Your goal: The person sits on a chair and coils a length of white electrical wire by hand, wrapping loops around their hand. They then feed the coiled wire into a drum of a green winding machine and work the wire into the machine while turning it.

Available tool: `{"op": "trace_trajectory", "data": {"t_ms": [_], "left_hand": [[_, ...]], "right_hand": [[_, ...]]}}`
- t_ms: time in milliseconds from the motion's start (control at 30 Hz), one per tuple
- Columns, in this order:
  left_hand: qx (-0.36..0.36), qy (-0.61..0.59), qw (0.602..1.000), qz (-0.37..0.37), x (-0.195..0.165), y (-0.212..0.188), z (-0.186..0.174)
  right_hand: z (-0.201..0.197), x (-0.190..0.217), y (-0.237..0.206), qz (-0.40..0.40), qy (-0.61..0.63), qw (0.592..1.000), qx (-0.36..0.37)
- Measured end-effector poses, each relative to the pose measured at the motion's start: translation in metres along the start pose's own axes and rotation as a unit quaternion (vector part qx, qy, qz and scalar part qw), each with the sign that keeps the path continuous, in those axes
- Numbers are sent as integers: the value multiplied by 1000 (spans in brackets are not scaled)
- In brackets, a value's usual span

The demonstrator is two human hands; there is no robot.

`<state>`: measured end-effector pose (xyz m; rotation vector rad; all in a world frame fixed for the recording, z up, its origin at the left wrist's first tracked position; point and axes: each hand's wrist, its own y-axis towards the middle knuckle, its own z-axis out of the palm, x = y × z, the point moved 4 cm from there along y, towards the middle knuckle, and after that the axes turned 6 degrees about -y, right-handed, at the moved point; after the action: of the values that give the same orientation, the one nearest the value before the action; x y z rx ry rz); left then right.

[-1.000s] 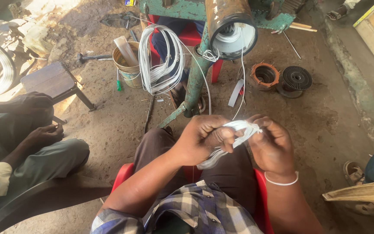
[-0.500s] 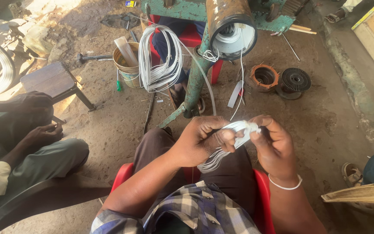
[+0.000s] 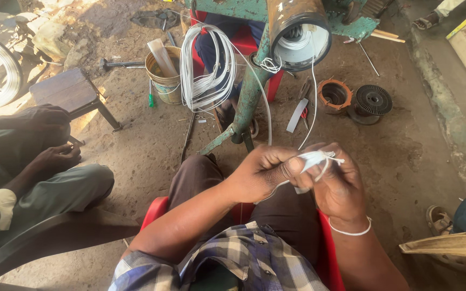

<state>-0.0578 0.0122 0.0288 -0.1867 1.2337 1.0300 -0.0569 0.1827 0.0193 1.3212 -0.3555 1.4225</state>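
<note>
My left hand (image 3: 262, 171) and my right hand (image 3: 338, 186) meet over my lap, both pinching a small bundle of white wire (image 3: 315, 160). The fingers of each hand are closed on the bundle. Thin white strands (image 3: 314, 86) run up from it to a round metal cylinder (image 3: 299, 32) fixed on a green stand (image 3: 249, 97). A larger coil of white wire (image 3: 207, 67) hangs beside that stand. A white band circles my right wrist. I sit on a red chair (image 3: 155, 207).
Another seated person's hands (image 3: 55, 159) rest at the left. A wooden stool (image 3: 71, 92), a tin bucket (image 3: 164, 73), a rusty ring (image 3: 334, 94), a black spool (image 3: 373, 101) and a foot in a sandal (image 3: 439, 218) lie on the dirt floor.
My hands have shifted slightly right and up with the wire bundle; the fingers keep working it. The person at the left has stayed still.
</note>
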Motion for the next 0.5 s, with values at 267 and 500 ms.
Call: {"op": "trace_trajectory", "data": {"t_ms": [267,500], "left_hand": [[-35,82,996,0,-10,-1,5],[-42,91,995,21,-12,-1,3]], "right_hand": [[-9,0,-7,-113,-289,944,-109],[-2,-3,-3,-68,-180,976,-98]]}}
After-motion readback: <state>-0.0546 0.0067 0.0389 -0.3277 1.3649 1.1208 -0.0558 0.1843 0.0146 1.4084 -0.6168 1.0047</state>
